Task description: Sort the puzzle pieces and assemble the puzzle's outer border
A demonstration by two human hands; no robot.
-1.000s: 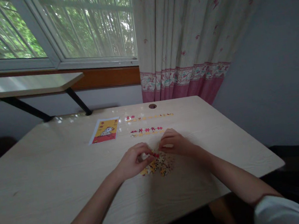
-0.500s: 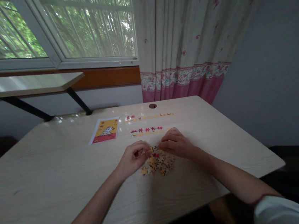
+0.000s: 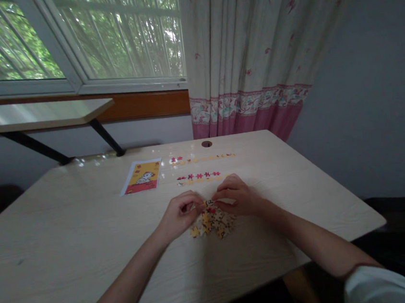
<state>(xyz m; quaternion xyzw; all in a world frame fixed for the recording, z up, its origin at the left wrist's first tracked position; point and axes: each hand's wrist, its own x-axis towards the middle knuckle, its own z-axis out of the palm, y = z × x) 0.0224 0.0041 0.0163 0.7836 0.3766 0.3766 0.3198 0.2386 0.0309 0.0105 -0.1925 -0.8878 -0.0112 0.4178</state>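
One yellow-and-black puzzle bit (image 3: 208, 203) sits pinched between the fingertips of the left hand (image 3: 180, 215), at ten o'clock of the heap, and the right hand (image 3: 236, 197), at two; whether it is one piece or two joined, I cannot tell. It is at the twelve o'clock edge of one heap of loose pieces (image 3: 220, 223), too jumbled to count. Toward eleven to twelve lie five red pieces (image 3: 199, 175), farther two red pieces (image 3: 177, 159), plus two yellow rows (image 3: 205, 159), blurred. One picture sheet (image 3: 143, 178) lies at ten.
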